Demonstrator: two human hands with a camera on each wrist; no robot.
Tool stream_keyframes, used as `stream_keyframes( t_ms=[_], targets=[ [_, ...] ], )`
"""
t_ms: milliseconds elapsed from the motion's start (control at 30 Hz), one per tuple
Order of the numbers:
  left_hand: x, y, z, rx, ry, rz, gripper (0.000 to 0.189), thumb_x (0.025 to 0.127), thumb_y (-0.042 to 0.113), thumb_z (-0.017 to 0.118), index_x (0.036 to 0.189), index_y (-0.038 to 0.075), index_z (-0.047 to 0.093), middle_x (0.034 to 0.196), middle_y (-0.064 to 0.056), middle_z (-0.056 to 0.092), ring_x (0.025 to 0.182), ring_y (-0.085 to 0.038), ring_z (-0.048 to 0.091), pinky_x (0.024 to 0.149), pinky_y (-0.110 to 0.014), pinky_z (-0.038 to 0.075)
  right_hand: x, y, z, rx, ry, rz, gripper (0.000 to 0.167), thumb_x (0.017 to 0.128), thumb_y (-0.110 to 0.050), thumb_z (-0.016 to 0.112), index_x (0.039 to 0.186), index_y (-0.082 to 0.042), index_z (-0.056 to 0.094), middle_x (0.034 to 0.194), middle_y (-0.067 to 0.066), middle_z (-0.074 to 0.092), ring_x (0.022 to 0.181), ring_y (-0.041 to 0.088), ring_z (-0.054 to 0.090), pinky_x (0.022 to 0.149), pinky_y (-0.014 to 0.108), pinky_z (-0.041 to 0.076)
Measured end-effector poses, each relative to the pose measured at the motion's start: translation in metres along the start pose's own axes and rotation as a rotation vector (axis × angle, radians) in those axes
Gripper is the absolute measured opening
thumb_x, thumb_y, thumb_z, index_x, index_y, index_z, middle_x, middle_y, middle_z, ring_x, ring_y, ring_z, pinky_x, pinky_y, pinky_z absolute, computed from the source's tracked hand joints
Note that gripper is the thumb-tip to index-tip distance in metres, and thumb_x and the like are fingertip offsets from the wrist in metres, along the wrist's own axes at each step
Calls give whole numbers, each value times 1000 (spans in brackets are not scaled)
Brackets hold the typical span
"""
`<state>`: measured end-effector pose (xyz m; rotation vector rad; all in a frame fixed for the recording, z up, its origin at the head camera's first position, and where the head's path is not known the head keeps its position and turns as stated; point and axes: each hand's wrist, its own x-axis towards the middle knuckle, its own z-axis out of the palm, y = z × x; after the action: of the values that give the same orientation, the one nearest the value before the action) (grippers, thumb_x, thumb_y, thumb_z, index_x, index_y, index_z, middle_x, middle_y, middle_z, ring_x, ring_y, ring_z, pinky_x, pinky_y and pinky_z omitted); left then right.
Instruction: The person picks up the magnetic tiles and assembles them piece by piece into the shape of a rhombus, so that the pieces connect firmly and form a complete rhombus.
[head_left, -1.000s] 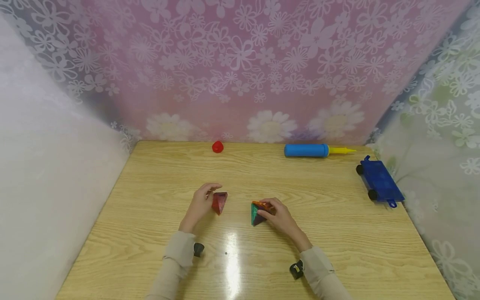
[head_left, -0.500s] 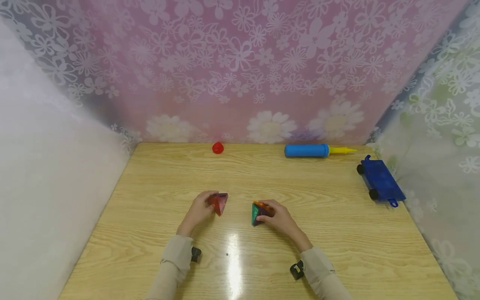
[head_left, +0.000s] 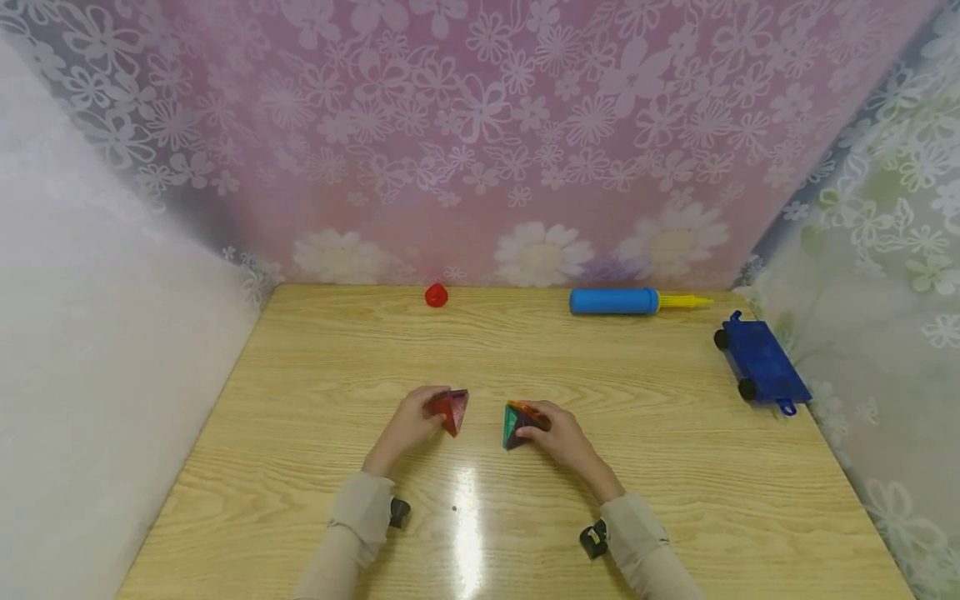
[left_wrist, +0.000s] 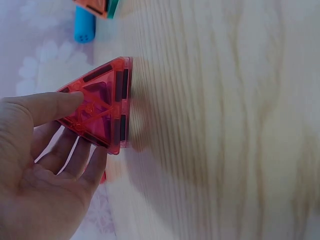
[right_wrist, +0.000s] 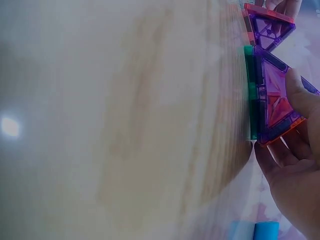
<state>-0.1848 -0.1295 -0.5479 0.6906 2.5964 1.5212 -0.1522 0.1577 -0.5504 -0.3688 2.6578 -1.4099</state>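
My left hand (head_left: 407, 423) holds a small pyramid of red and purple magnetic tiles (head_left: 454, 413), with the thumb across its red face in the left wrist view. A second pyramid of green, purple and orange magnetic tiles (head_left: 512, 423) is gripped by my right hand (head_left: 564, 433). In the right wrist view the right thumb lies on its purple face (right_wrist: 274, 80). Both pyramids rest on or just over the wooden table, with a narrow gap between them in the head view. Fingers partly hide each pyramid's outer side.
At the table's back edge lie a small red object (head_left: 436, 295) and a blue pump with a yellow nozzle (head_left: 613, 302). A dark blue toy wagon base with black wheels (head_left: 765, 363) stands at the right edge. Flowered cloth surrounds the wooden table (head_left: 337, 342).
My left hand has closed round the red and purple pyramid and moved it slightly right, towards the other one. The right hand has barely moved.
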Motion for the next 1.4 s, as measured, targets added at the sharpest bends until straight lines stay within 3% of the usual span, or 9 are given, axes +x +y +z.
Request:
stream_keyframes(
  t_ms=[33,67,233,767,1400],
  targets=[
    [1,4,2,5,-7,-15,41,85,-5,64,126,-4,57,122,-24,56,111,-38,55,90,-42,51,0,0,0,-1,4,-2,46,84,-17,71,126,-2,59,122,16,61,109,31,59,93,42,49],
    [1,16,3,15,-11,-65,41,83,-8,64,124,-6,57,122,-27,56,111,-42,54,92,-47,49,0,0,-1,-7,10,-3,46,84,-17,71,126,-2,59,122,16,61,109,31,59,93,43,49],
    [4,28,15,32,-33,-124,40,84,-7,65,124,-4,58,125,-24,56,114,-39,52,95,-47,47,1,1,-3,-50,35,-32,44,85,-18,69,124,1,60,120,18,62,108,33,60,92,46,49],
    [14,33,39,-16,-84,-98,37,88,1,64,125,-1,58,122,-19,57,110,-32,57,92,-42,50,10,9,-11,-72,5,-94,40,88,-15,66,123,4,59,117,20,63,101,30,62,84,43,52],
    [19,38,46,-38,-91,-104,35,90,3,63,125,1,60,124,-19,56,115,-34,55,96,-41,48,14,9,-9,-71,7,-93,40,89,-19,66,123,1,60,117,18,63,103,30,62,88,44,51]
  ],
)
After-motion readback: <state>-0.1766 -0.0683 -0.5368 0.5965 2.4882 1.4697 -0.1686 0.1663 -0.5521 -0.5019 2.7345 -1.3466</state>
